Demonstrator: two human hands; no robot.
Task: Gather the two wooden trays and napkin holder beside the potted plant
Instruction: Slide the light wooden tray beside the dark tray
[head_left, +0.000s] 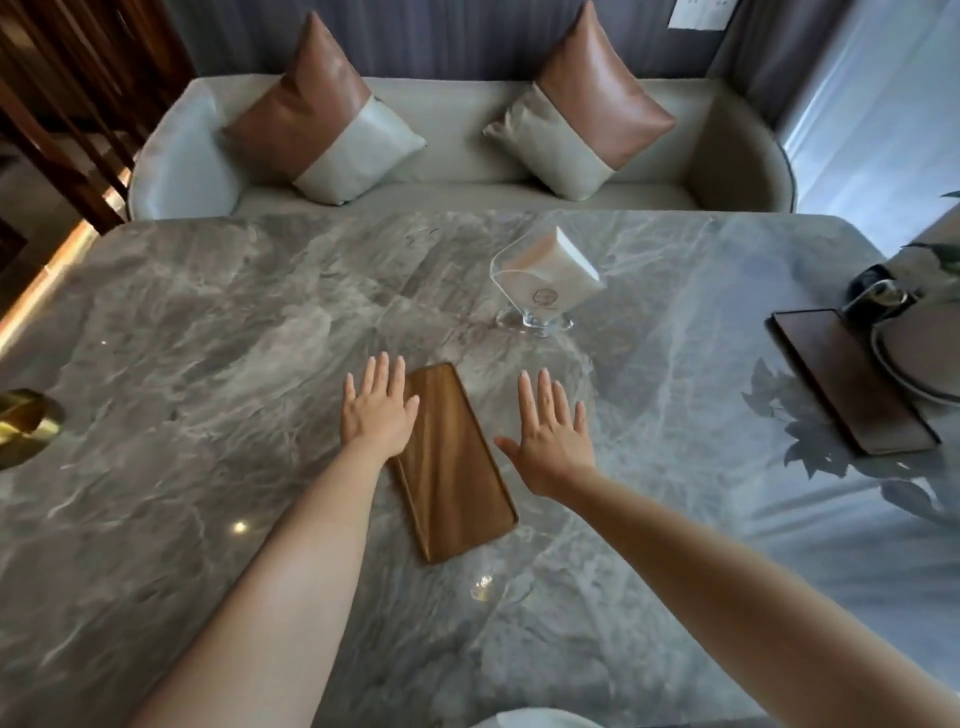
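Observation:
A light brown wooden tray lies lengthwise in the middle of the grey marble table. My left hand is flat and open, its fingers over the tray's upper left edge. My right hand is spread open just right of the tray, apart from it. Beyond them stands a clear napkin holder filled with white napkins. A darker wooden tray lies at the right edge, next to the potted plant, whose leaves and pale pot base are partly cut off.
A small dark object sits by the plant. A brass round fitting is at the table's left edge. Behind the table is a grey sofa with two brown-and-grey cushions. Wooden slats stand at the far left.

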